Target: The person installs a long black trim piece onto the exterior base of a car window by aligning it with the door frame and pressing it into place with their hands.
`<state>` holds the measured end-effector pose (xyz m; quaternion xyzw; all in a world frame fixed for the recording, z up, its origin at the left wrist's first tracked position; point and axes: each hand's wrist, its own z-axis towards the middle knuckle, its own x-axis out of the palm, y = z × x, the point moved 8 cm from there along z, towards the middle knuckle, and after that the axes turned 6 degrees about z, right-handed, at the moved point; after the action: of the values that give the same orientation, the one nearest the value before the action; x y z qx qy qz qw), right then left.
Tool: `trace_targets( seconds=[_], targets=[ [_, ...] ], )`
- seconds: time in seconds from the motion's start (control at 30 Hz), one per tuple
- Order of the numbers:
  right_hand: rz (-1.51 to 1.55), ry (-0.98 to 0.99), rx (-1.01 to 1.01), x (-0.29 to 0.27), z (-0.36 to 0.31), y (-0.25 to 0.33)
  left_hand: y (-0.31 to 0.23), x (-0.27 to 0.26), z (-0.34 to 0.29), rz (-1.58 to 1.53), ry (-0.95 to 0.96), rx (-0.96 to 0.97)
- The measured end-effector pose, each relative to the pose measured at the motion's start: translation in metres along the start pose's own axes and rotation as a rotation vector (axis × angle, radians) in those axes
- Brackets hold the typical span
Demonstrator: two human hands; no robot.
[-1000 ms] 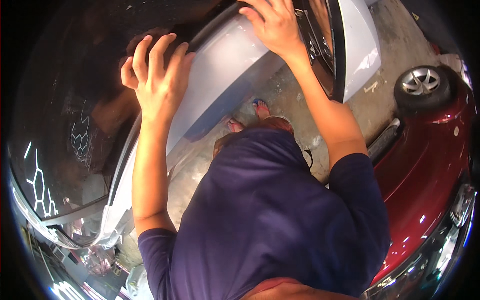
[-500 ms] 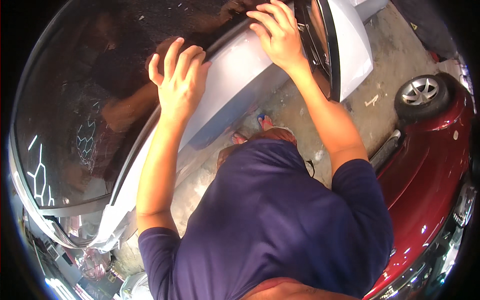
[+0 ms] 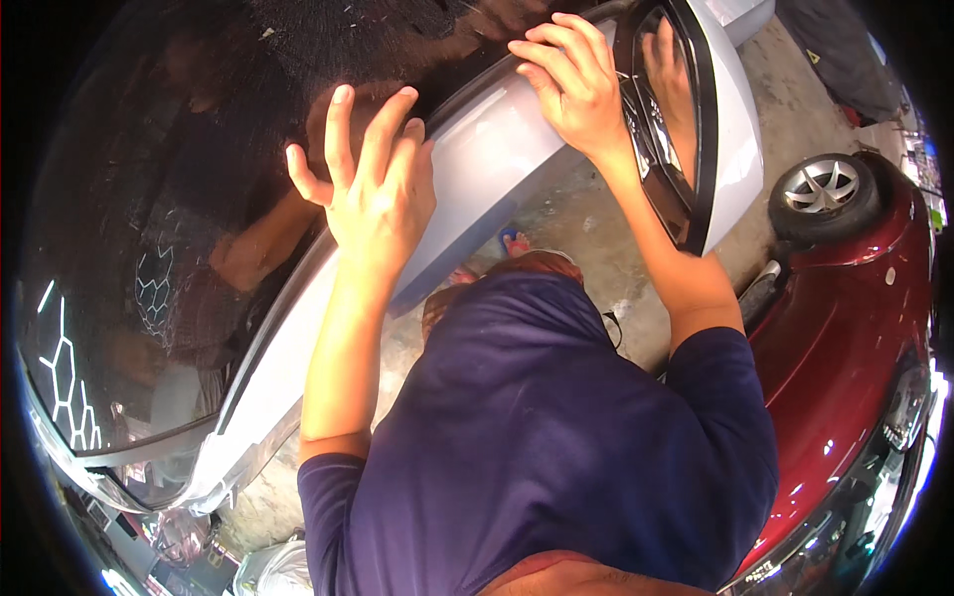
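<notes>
Against the silver car's dark glass (image 3: pixel 179 199), we press our left hand (image 3: pixel 373 194) and right hand (image 3: pixel 576 89), fingers splayed, gripping nothing; slick glass could let them slide.

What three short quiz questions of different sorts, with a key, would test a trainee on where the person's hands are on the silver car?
1. True or false: the left hand grips a sponge.
2. Multiple choice: where does the right hand rest? A) on the wheel of the red car; B) on the silver car's pillar, beside the dark windscreen; C) on the concrete floor.
3. Fill the gap: the open side window lies on the person's ___ side.

Key
1. False: its fingers are spread, nothing is held.
2. B.
3. Right.
</notes>
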<state>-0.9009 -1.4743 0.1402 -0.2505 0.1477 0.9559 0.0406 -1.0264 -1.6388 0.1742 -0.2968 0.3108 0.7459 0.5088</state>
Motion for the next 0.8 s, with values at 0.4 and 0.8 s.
trace_targets(
  seconds=[0.4,0.8],
  targets=[
    [0.019,0.016,0.132,0.001,-0.011,-0.011,-0.004,0.002,0.0,-0.037,0.041,0.074],
    [1.073,-0.583,0.278,-0.008,0.037,-0.001,-0.009,0.005,-0.002,-0.013,0.073,0.106]
  ],
)
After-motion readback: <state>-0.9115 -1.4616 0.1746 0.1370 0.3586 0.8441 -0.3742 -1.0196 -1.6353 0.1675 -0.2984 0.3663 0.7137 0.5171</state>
